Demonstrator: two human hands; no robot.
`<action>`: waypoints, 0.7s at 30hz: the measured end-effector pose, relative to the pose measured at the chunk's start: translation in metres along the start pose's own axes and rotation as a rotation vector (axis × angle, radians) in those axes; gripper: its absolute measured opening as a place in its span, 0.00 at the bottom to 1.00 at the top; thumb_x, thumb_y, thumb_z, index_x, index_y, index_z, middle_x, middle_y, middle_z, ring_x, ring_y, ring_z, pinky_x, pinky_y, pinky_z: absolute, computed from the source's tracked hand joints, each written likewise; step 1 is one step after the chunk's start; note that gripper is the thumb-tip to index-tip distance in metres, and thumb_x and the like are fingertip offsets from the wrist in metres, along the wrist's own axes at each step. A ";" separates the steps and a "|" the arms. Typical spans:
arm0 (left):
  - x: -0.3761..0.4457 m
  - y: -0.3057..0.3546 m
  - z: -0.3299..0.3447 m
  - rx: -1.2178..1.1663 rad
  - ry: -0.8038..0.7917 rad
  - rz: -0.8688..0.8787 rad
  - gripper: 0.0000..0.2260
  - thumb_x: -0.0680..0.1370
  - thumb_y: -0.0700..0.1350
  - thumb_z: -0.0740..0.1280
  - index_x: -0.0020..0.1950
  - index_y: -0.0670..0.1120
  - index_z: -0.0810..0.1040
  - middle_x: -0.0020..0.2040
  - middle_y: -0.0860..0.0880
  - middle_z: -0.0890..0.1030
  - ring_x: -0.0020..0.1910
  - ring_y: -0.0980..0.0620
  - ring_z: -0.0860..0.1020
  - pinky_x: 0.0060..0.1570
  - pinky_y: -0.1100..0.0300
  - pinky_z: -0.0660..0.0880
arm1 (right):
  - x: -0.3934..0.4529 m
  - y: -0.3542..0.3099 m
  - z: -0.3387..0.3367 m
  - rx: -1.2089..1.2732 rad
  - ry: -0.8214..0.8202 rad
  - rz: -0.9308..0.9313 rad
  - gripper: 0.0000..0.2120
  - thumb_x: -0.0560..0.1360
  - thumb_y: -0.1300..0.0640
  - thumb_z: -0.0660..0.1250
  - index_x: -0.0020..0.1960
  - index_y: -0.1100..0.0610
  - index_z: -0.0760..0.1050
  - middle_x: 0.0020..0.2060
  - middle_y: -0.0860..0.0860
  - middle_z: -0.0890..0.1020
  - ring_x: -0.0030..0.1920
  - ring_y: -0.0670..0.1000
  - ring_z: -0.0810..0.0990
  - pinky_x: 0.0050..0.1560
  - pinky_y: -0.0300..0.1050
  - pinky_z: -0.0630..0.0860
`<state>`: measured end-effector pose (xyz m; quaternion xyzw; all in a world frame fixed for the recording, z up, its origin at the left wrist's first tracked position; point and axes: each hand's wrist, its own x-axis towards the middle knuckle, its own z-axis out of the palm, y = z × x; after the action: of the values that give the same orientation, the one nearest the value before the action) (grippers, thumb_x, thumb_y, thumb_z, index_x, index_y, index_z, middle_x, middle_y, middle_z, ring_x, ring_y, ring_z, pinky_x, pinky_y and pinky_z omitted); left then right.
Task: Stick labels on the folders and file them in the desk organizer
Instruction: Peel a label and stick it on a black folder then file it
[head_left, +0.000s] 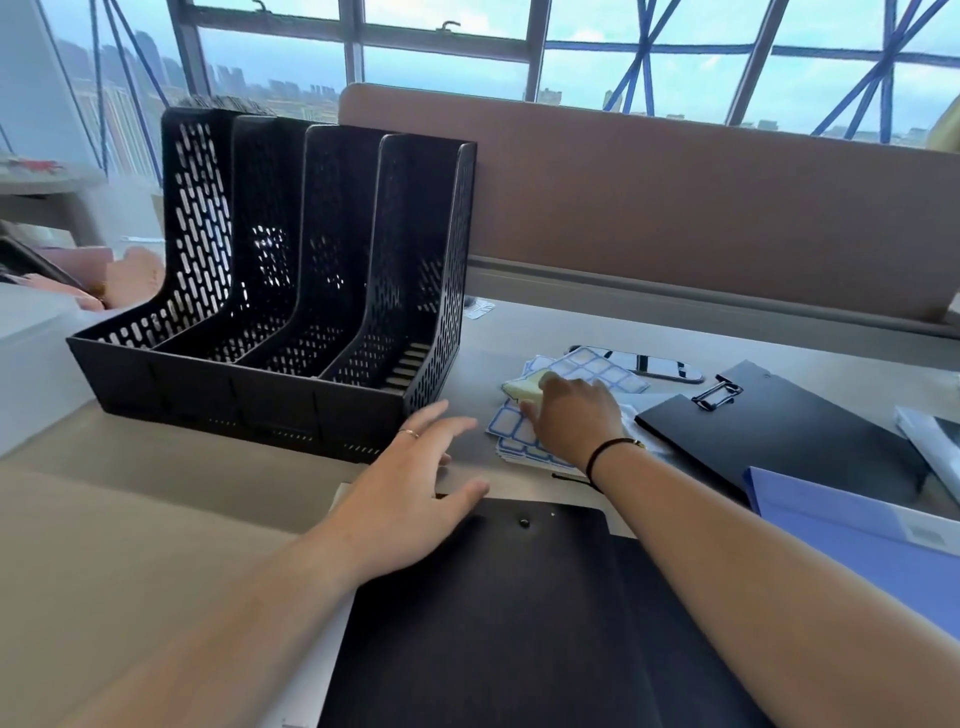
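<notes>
A black folder (498, 613) lies flat on the desk (156, 499) nearest the camera. The left hand (410, 483) rests at its far left corner, fingers straight and spread, thumb lying along the folder's top edge — it grips nothing.

The right hand (571, 415) reaches past the folder to a loose pile of label sheets (592, 369), white stickers with blue borders. Its fingers are bent down onto the sheets, close against a pale yellow backing sheet (522, 389) — from behind the knuckles I cannot tell whether they pinch a sheet or only press on it. A black band circles that wrist.

The black mesh desk organizer (291, 291) stands to the left of the labels, its four slots holding no folders. To the right of the labels lies a second black folder (779, 431) with a metal clip (719, 393) at its top edge, and a blue folder (852, 525) overlaps its near corner. A dark phone-like object (644, 361) lies just beyond the label sheets.
</notes>
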<state>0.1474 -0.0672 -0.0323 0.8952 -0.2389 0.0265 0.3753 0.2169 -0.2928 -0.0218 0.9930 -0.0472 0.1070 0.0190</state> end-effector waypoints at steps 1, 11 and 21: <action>0.000 0.000 0.000 0.000 0.001 0.001 0.26 0.78 0.57 0.68 0.75 0.60 0.65 0.78 0.61 0.55 0.60 0.64 0.73 0.61 0.62 0.73 | 0.000 -0.001 -0.001 -0.022 -0.007 -0.004 0.21 0.81 0.40 0.56 0.59 0.57 0.72 0.55 0.57 0.83 0.56 0.60 0.80 0.63 0.54 0.67; 0.002 -0.001 0.001 0.026 0.001 -0.005 0.27 0.78 0.57 0.67 0.76 0.57 0.64 0.77 0.61 0.59 0.62 0.62 0.73 0.67 0.58 0.71 | 0.015 -0.039 -0.001 0.060 -0.128 0.288 0.41 0.69 0.24 0.58 0.65 0.55 0.75 0.66 0.56 0.72 0.67 0.59 0.69 0.63 0.58 0.65; 0.005 -0.006 0.004 0.137 0.029 -0.038 0.28 0.78 0.58 0.66 0.77 0.54 0.66 0.73 0.56 0.71 0.71 0.57 0.70 0.67 0.52 0.72 | 0.007 -0.020 -0.002 0.189 -0.011 0.206 0.17 0.80 0.46 0.62 0.58 0.59 0.76 0.56 0.57 0.80 0.57 0.60 0.79 0.54 0.50 0.77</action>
<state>0.1542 -0.0679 -0.0380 0.9227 -0.2140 0.0487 0.3170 0.2251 -0.2731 -0.0189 0.9808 -0.1389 0.1067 -0.0858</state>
